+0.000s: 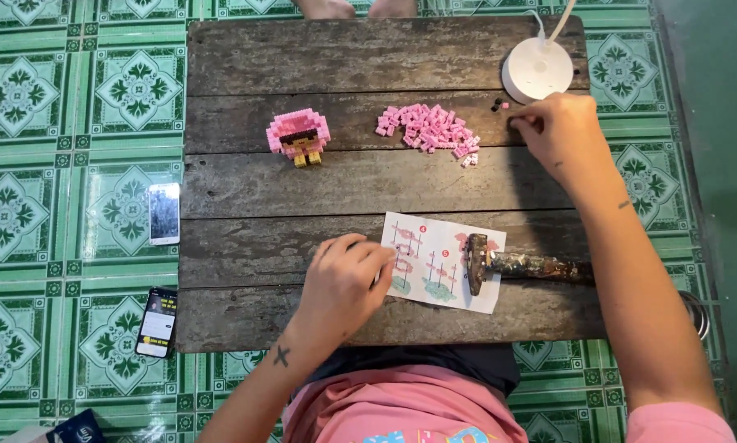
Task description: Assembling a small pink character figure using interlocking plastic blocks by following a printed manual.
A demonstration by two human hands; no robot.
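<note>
My left hand [348, 283] rests on the left edge of a printed instruction sheet [442, 261] lying on the dark wooden board [303, 189], fingers curled; whether it holds a small piece I cannot tell. Far right on the board, my right hand [559, 130] pinches at tiny bricks, fingertips closed near a few loose dark and pink pieces [499, 104]. Between the hands lies a pile of small pink bricks [430, 130]. Farther left, a partly built pink brick figure [299, 136] with a dark band and yellow feet stands by itself.
An old hammer [516, 266] lies across the sheet's right edge, handle pointing right. A white round lamp base [536, 70] sits at the board's far right corner. Two phones [164, 213] [157, 321] lie on the green tiled floor to the left. Someone's toes [356, 8] show at the top.
</note>
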